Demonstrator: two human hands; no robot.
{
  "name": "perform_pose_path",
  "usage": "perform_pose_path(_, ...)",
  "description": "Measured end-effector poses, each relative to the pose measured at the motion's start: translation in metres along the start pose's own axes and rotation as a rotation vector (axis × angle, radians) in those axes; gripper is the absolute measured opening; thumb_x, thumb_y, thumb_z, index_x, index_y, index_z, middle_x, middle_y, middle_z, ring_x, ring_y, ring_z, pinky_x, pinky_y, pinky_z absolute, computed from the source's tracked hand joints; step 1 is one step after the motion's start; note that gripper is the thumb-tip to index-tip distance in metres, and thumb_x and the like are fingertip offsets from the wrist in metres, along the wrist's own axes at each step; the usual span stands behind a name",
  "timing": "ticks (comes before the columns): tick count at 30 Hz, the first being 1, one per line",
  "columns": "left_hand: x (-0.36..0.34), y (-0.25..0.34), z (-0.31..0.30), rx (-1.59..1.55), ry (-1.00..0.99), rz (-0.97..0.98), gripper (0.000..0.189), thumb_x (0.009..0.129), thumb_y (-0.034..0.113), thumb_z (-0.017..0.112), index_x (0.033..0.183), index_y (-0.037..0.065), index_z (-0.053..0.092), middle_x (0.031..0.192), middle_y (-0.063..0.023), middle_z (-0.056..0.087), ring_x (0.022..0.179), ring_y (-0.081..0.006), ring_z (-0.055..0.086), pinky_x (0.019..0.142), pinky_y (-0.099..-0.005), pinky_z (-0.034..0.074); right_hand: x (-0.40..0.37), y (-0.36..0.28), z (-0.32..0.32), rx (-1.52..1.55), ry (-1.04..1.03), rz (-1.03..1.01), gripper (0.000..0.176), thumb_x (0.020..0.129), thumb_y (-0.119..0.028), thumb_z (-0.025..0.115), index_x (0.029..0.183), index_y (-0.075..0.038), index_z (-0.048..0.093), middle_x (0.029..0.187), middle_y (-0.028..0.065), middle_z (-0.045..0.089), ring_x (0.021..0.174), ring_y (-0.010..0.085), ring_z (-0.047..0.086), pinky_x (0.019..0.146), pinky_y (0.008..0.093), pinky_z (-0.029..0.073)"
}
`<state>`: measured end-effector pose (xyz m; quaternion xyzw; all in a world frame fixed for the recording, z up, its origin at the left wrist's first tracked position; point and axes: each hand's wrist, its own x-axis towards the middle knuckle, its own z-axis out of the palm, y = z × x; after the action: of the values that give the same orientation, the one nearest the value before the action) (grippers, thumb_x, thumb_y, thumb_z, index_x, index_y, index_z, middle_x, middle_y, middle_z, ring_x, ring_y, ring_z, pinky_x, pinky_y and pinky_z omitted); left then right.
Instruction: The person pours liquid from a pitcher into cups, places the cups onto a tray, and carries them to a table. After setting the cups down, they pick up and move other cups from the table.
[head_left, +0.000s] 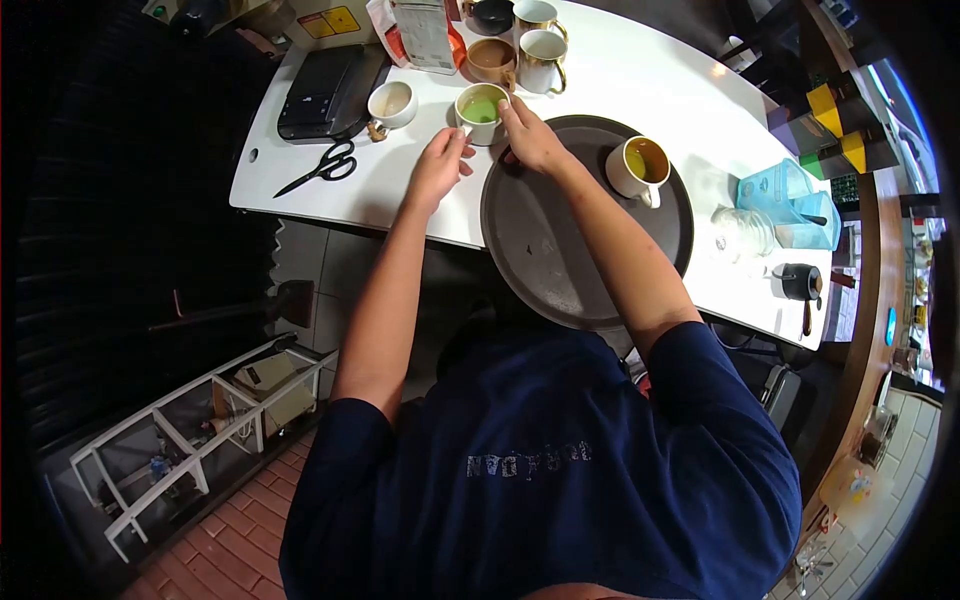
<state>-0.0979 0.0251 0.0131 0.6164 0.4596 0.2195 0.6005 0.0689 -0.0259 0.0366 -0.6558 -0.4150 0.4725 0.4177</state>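
1. Presently, a white cup (477, 130) is showing a round rim and green contents; its outside is looking smooth and pale.
2. Its mouth is facing up, its long axis is standing roughly upright, and its handle is pointing toward the wearer's near side, by the left hand (438, 168).
3. Left hand is pinching at the handle, thumb and fingers bent; right hand (533, 140) is laying fingers against the cup's right side. Whether these are closing on it: cannot tell.
4. Cup is being held at the white surface (400, 165), just beyond the dark tray (550, 255), near a brown cup (490, 62). Base contact: cannot tell.
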Motion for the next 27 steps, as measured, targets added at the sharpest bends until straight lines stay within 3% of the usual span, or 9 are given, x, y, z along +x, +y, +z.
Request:
perform_pose_path(2, 0.009, -0.011, 0.000, -0.101, -0.057, 0.094, 0.029, 0.097, 0.030, 0.039, 0.097, 0.005, 0.052, 0.085, -0.0050, 0.059, 0.068, -0.0098, 0.056, 0.058, -0.0212, 0.040, 0.022, 0.034, 0.006, -0.118, 0.116, -0.232, 0.061, 0.094, -0.041, 0.032, 0.136, 0.002, 0.028, 0.125, 0.0294, 0.044, 0.120, 0.0382, 0.042, 0.102, 0.0394, 0.031)
perform_pose_path(3, 0.007, -0.009, 0.000, -0.129, -0.053, 0.092, 0.027, 0.098, 0.027, 0.037, 0.091, 0.004, 0.051, 0.084, -0.0048, 0.058, 0.071, -0.0100, 0.056, 0.061, -0.0211, 0.040, 0.020, 0.034, 0.006, -0.119, 0.116, -0.228, 0.061, 0.094, -0.041, 0.032, 0.136, 0.002, 0.028, 0.125, 0.0294, 0.044, 0.120, 0.0382, 0.042, 0.102, 0.0394, 0.031)
perform_pose_path(8, -0.014, 0.008, -0.007, -0.173, -0.052, 0.143, 0.026, 0.098, 0.026, 0.038, 0.092, 0.005, 0.051, 0.083, -0.0041, 0.058, 0.070, -0.0094, 0.055, 0.061, -0.0217, 0.039, -0.016, 0.005, 0.003, -0.199, 0.154, -0.358, 0.062, 0.094, -0.043, 0.033, 0.135, 0.002, 0.029, 0.128, 0.0306, 0.040, 0.123, 0.0389, 0.038, 0.103, 0.0383, 0.030)
perform_pose_path(12, -0.054, 0.032, -0.007, -0.193, -0.112, 0.191, 0.026, 0.097, 0.024, 0.038, 0.090, 0.004, 0.053, 0.083, -0.0032, 0.057, 0.070, -0.0087, 0.053, 0.064, -0.0217, 0.039, -0.071, -0.021, -0.009, -0.282, 0.203, -0.467, 0.056, 0.095, -0.039, 0.035, 0.135, 0.001, 0.032, 0.128, 0.0259, 0.042, 0.119, 0.0366, 0.043, 0.099, 0.0367, 0.034)
perform_pose_path(22, -0.114, 0.012, 0.064, -0.213, -0.328, 0.133, 0.023, 0.096, 0.022, 0.042, 0.095, 0.003, 0.056, 0.089, -0.0040, 0.061, 0.078, -0.0100, 0.058, 0.067, -0.0229, 0.043, -0.158, 0.022, -0.039, -0.112, 0.262, -0.338, 0.046, 0.096, -0.028, 0.034, 0.132, 0.001, 0.037, 0.127, 0.0214, 0.044, 0.116, 0.0325, 0.046, 0.097, 0.0346, 0.036)
perform_pose_path(24, -0.120, 0.008, 0.076, -0.202, -0.362, 0.109, 0.024, 0.096, 0.021, 0.042, 0.096, 0.002, 0.057, 0.089, -0.0040, 0.061, 0.078, -0.0100, 0.057, 0.067, -0.0231, 0.043, -0.158, 0.036, -0.046, -0.141, 0.227, -0.321, 0.047, 0.099, -0.032, 0.028, 0.136, -0.003, 0.035, 0.131, 0.0110, 0.043, 0.090, 0.0144, 0.051, 0.075, 0.0261, 0.045)
perform_pose_path(27, -0.125, 0.003, 0.087, -0.212, -0.403, 0.030, 0.024, 0.096, 0.021, 0.042, 0.097, 0.002, 0.057, 0.090, -0.0044, 0.060, 0.079, -0.0099, 0.057, 0.068, -0.0238, 0.043, -0.160, 0.043, -0.049, -0.142, 0.225, -0.270, 0.050, 0.099, -0.035, 0.026, 0.135, -0.002, 0.037, 0.130, 0.0111, 0.046, 0.095, 0.0156, 0.052, 0.078, 0.0258, 0.043)
